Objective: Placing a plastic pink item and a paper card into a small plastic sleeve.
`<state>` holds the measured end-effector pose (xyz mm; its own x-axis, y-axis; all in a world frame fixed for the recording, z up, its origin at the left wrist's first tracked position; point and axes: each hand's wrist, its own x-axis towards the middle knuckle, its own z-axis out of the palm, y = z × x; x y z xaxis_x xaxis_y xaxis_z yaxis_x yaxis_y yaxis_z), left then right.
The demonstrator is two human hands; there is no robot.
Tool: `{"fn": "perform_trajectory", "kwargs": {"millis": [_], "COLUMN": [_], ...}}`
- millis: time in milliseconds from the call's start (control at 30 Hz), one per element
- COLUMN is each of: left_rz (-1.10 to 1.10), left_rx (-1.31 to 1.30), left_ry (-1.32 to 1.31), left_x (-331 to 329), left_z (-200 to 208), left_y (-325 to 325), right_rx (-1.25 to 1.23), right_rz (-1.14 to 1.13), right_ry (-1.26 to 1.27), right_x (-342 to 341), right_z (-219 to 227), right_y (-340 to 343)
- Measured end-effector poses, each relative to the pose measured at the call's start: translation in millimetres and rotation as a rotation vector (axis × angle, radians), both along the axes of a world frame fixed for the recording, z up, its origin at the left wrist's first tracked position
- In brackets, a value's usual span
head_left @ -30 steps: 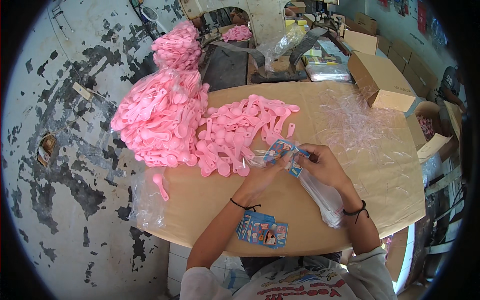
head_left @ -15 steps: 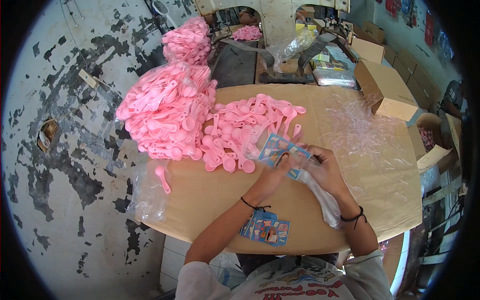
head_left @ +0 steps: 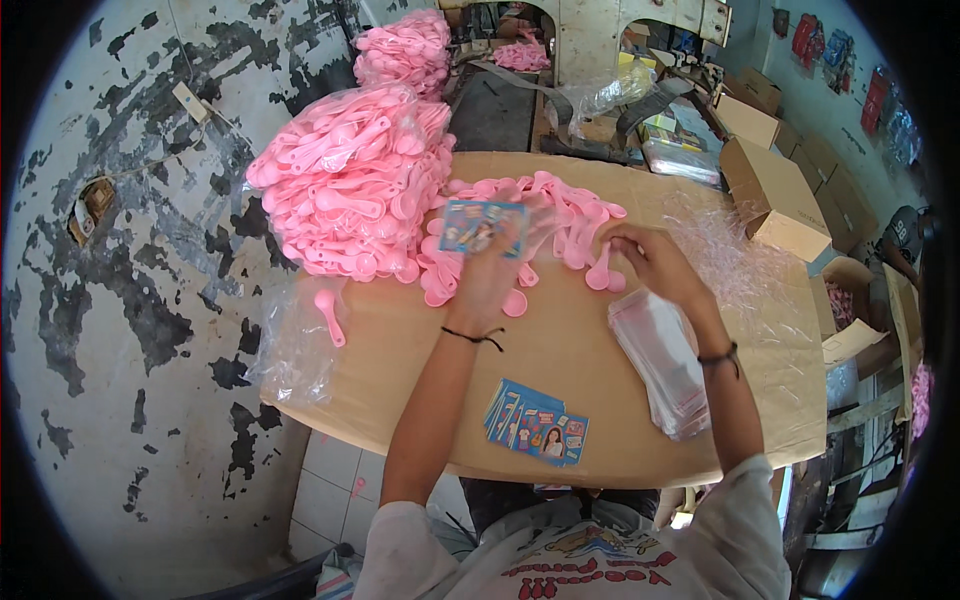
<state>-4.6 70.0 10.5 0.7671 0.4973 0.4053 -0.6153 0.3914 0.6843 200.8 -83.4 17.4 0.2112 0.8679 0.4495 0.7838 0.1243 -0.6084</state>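
Note:
My left hand (head_left: 490,280) holds up a blue printed card (head_left: 465,228) over the spoon pile, with blurred clear plastic around it, apparently a bag. At the pile's right edge, my right hand (head_left: 655,262) pinches the handle end of a pink measuring spoon (head_left: 598,277); its fingertips partly cover the handle. Loose pink spoons (head_left: 575,225) spread across the far middle of the table. By my right forearm lies a stack of clear plastic bags (head_left: 655,360). More blue cards (head_left: 540,425) lie fanned near the table's front edge.
Big clear bags full of pink spoons (head_left: 350,190) stand at the far left. One spoon (head_left: 329,317) rests on an empty plastic bag (head_left: 295,350). Clear plastic strands (head_left: 725,235) and an open cardboard box (head_left: 775,200) are at the right of the brown-covered table (head_left: 400,350).
My left hand has carried the card away to the left and farther over the pile. My right hand has parted from it and moved to the pile's right edge, uncovering the bag stack.

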Motion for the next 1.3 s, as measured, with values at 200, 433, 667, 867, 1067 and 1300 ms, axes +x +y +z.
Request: {"fn": "perform_trajectory", "kwargs": {"millis": [200,433,667,867,1067,1300], "left_rz": [-0.001,-0.005,0.006,0.01,-0.116,-0.188], "left_rx": [-0.077,-0.03,-0.006,0.015,-0.044,-0.181], "left_ry": [-0.079,-0.037,-0.064,-0.073,0.062,-0.053], "left_x": [6.8,27.4,31.6,35.5,39.8,43.5], "left_z": [-9.9,-3.8,-13.7,-21.2,-24.1,-21.7], "left_y": [13.5,1.0,-12.8,-22.2,-37.6,-36.7], "right_rx": [-0.298,-0.46,-0.294,-0.32,-0.362,0.011], "right_rz": [-0.006,-0.005,0.017,0.111,0.16,0.11], "right_ry": [-0.546,-0.216,0.173,0.237,0.68,0.364], "right_x": [46.2,36.8,7.1,8.6,-14.7,-29.3], "right_z": [-33.4,31.1,65.9,64.9,52.1,69.4], "right_y": [16.8,3.7,-40.6,-44.0,-25.5,-23.5]}}
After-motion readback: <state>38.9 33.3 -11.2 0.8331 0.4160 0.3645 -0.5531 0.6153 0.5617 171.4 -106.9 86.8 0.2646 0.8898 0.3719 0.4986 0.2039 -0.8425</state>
